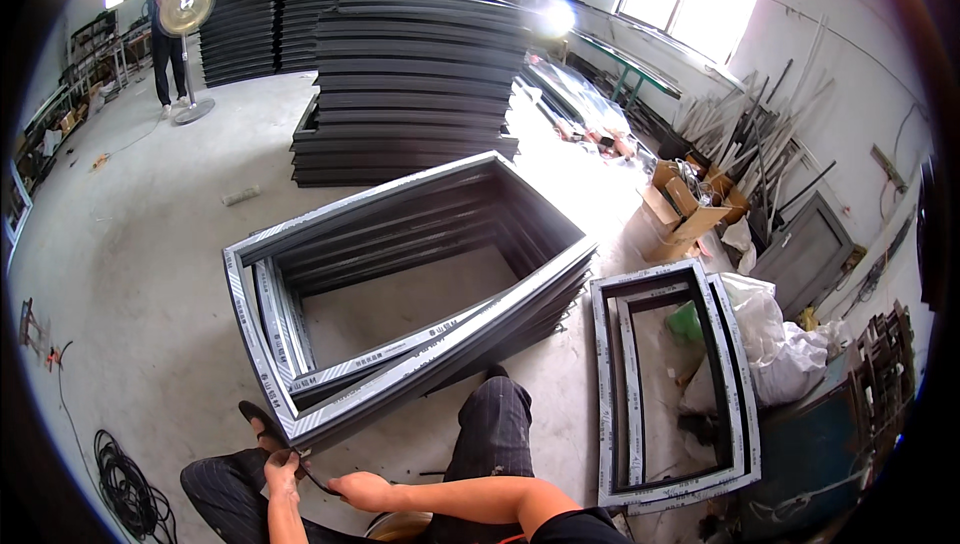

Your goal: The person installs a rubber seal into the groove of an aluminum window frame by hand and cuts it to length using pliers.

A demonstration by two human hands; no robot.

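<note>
A stack of dark rectangular frames (420,349), their faces covered with pale printed film, stands on the floor in front of me. One smaller frame (270,314) leans inside the stack's opening. My left hand (283,471) is closed in a pinch at the stack's near left corner. To its right, my right hand (362,491) is closed on a thin black strip (321,486), which runs across toward the left fingers. The strip's kind is too small to make out. Its far end is hidden at the left fingers.
Two narrower frames (604,384) lie at my right beside white sacks (790,364). A tall frame stack (415,84) rises behind. A coiled black cable (130,489) lies at left. Farther back are a pedestal fan (187,6), a person (165,44) and cardboard boxes (680,214).
</note>
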